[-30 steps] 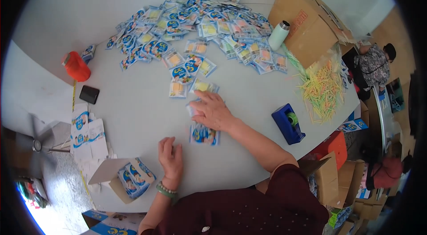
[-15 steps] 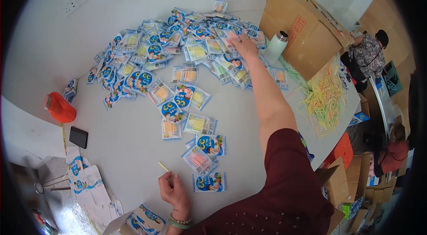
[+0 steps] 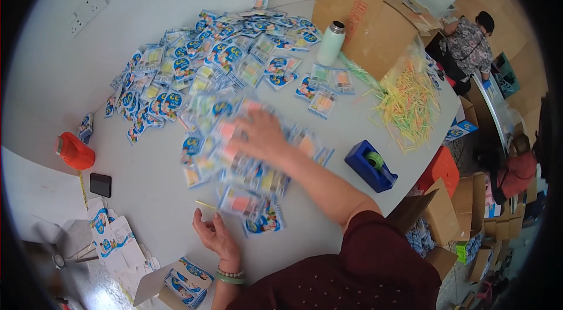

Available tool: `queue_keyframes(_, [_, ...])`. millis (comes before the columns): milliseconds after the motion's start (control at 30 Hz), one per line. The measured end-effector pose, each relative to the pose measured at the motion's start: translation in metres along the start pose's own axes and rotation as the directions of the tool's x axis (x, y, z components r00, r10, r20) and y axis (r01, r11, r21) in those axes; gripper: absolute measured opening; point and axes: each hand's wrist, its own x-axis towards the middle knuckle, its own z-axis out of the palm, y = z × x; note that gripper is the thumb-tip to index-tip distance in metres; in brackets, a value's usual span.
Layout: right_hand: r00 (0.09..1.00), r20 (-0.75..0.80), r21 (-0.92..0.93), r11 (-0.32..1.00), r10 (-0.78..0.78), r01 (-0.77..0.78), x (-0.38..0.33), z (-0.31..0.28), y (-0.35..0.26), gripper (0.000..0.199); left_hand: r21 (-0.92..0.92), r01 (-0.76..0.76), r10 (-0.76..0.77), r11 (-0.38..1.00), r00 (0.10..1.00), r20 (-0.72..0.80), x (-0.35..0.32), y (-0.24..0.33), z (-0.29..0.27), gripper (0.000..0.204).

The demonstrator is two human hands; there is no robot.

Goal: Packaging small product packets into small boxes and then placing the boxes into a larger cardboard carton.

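Observation:
My right hand (image 3: 258,137) reaches over the middle of the table, blurred by motion, its fingers spread over a heap of small clear packets (image 3: 240,200). These packets have blue-and-white printed fronts and hold pink, yellow and green sticks. At the near side my left hand (image 3: 217,236) stays with its fingers apart, wearing a bead bracelet and a green bangle. A thin yellow stick (image 3: 205,204) is right at its fingertips; whether they touch is unclear. Beyond the right hand spreads a larger pile of the same packets (image 3: 176,69).
A cardboard box (image 3: 363,22), a pale green bottle (image 3: 331,45) and loose coloured sticks (image 3: 410,102) stand at the right. Nearer is a blue tape dispenser (image 3: 370,166). An orange-red container (image 3: 76,151) and a phone (image 3: 100,184) are left; an open carton (image 3: 153,283) is in front.
My right hand has come from the far pile toward me, dragging many packets into the middle. The tape dispenser has come into sight. The left hand's fingers have spread; the view has shifted a little.

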Motion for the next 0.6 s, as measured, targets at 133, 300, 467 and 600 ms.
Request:
queue_keyframes(133, [0.986,0.159,0.473,0.873,0.045,-0.116,-0.004,-0.023,0.013,0.045,0.029,0.058,-0.060,0.998,0.995,0.076,-0.001,0.006,-0.003,0.037])
queue_keyframes(300, [0.614,-0.330,-0.211,0.578,0.717,-0.788,0.028,-0.022,0.169,0.049,0.120,-0.020,0.006,0.993,0.994,0.111,0.001,0.010,0.003,0.036])
queue_keyframes(467, [0.628,0.017,-0.281,0.607,0.778,-0.744,0.026,-0.008,0.157,0.056,0.169,0.037,-0.051,0.985,0.995,0.082,-0.002,0.016,-0.006,0.033])
queue_keyframes(600, [0.780,0.135,-0.232,0.785,0.611,-0.575,-0.005,0.003,0.088,0.049,0.197,-0.057,0.037,0.979,0.994,0.104,-0.004,0.011,-0.007,0.031])
